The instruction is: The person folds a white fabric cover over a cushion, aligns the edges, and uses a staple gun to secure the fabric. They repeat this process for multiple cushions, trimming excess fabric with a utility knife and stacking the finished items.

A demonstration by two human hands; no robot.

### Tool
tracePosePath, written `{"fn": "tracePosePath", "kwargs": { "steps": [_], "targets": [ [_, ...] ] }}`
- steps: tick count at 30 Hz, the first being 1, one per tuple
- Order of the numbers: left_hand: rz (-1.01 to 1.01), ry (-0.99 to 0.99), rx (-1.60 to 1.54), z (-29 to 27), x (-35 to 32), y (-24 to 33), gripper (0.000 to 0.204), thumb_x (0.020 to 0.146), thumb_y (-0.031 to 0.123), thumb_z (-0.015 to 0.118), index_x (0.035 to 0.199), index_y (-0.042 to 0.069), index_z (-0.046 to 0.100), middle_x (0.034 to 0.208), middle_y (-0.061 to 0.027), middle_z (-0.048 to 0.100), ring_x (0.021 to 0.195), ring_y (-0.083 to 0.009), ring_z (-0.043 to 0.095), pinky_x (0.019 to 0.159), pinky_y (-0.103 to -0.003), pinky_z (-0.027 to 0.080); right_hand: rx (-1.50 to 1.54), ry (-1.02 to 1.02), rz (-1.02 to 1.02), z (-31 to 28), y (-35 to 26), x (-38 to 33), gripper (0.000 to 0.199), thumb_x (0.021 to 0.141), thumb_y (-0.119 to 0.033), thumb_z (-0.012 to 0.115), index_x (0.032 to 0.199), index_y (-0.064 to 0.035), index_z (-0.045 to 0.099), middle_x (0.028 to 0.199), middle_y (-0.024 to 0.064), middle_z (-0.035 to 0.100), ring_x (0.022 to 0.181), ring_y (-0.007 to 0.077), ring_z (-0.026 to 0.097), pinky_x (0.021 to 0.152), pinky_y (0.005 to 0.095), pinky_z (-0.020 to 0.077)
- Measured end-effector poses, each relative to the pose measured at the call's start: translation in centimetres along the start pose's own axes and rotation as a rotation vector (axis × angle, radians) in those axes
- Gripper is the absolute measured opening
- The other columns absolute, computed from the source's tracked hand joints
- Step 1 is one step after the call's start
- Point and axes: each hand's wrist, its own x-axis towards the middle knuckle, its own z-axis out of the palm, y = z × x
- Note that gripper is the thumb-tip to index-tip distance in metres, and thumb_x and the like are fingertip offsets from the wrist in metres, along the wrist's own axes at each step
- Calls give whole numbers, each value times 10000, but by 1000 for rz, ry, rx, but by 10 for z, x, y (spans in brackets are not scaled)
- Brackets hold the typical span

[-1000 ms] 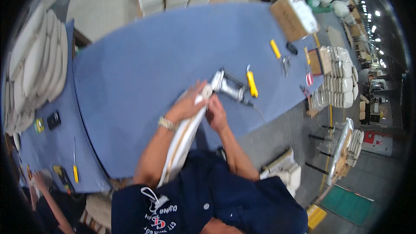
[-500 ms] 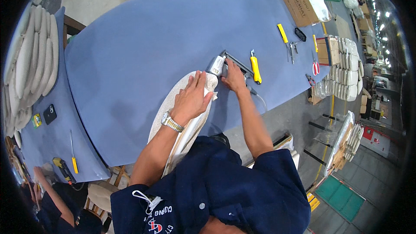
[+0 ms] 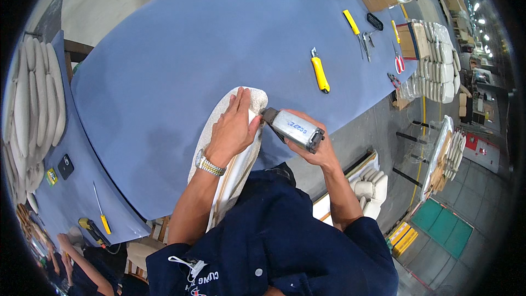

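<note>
1 flat left hand (image 3: 233,131) presses the beige oblong fabric pad (image 3: 205,149) at the blue table (image 3: 181,77)'s near edge; the right hand (image 3: 324,152) grips a silver metal staple gun (image 3: 293,127). Likely stapling; next calls for steady aim.

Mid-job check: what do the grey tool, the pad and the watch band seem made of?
Grey tool: probably metal, satin, judging by its silvery sheen.
Pad: likely fabric, matte, from its speckled beige face; filling hidden.
Watch band: apparently polished metal, from its shiny silver and gold-toned links.
</note>
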Motion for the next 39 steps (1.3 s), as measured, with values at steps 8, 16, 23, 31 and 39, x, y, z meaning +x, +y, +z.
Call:
{"fn": "tracePosePath", "kwargs": {
  "steps": [8, 16, 23, 31, 39],
  "targets": [
    [-9, -42, -3, -6, 2, 2, 732, 965, 198, 623, 1562, -49, 279, 1601, -289, 351, 1475, -435, 368, 1126, -477, 455, 15, -105, 106, -6, -16, 18, 604, 772, -64, 764, 1359, -42, 625, 1298, 124, 689, 1184, 234, 670, 1033, 355, 502],
    [32, -74, -18, -6, -4, 0, 775, 936, 132, 629, 1588, -32, 243, 1656, -270, 254, 1514, -452, 297, 1165, -568, 383, -114, -185, 11, -5, -23, 33, 630, 768, -52, 750, 1372, -51, 573, 1275, 131, 679, 1162, 265, 683, 1014, 354, 512],
    [10, 106, 113, 11, -19, 9, 731, 924, 79, 610, 1583, 3, 303, 1618, -235, 360, 1474, -399, 399, 1143, -507, 442, -125, -127, 70, 6, -23, 25, 654, 757, -50, 746, 1385, -61, 565, 1302, 152, 666, 1192, 312, 674, 1013, 367, 516],
    [83, 201, 130, 10, -21, 5, 653, 937, 64, 581, 1553, 5, 373, 1553, -247, 451, 1411, -415, 474, 1058, -455, 527, -20, 32, -34, 15, -6, 12, 677, 718, -90, 780, 1375, -62, 616, 1329, 172, 674, 1213, 339, 669, 1021, 390, 525],
    [76, 181, 109, 7, -22, 3, 684, 919, 44, 591, 1559, 6, 353, 1549, -248, 454, 1403, -411, 481, 1069, -465, 519, 0, 42, -60, 19, -14, 14, 661, 736, -148, 786, 1370, -52, 624, 1325, 173, 680, 1207, 351, 672, 1026, 405, 529]
  ]
}}
